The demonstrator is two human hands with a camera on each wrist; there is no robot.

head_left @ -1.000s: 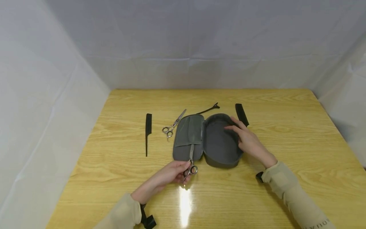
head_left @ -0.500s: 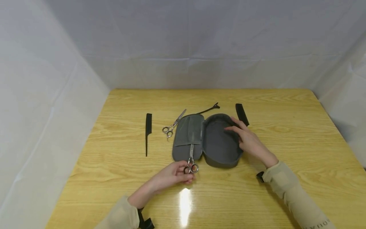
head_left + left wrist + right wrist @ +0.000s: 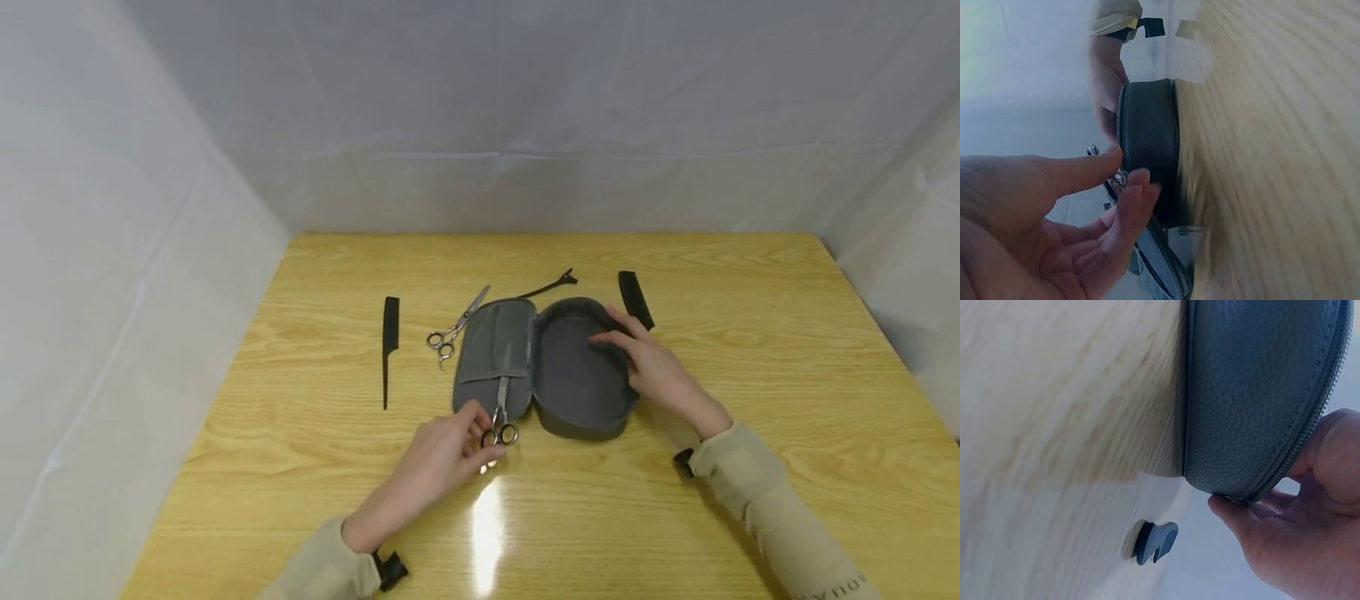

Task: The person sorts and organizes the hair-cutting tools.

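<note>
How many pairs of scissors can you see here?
2: one pair of silver metal scissors lies on the table left of the open grey case; the left hand holds another pair.

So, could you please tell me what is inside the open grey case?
The grey case has scissors with blades tucked in the lid pocket, handles out and pinched by the left hand. The deep half looks empty, though the right hand covers its rim.
</note>
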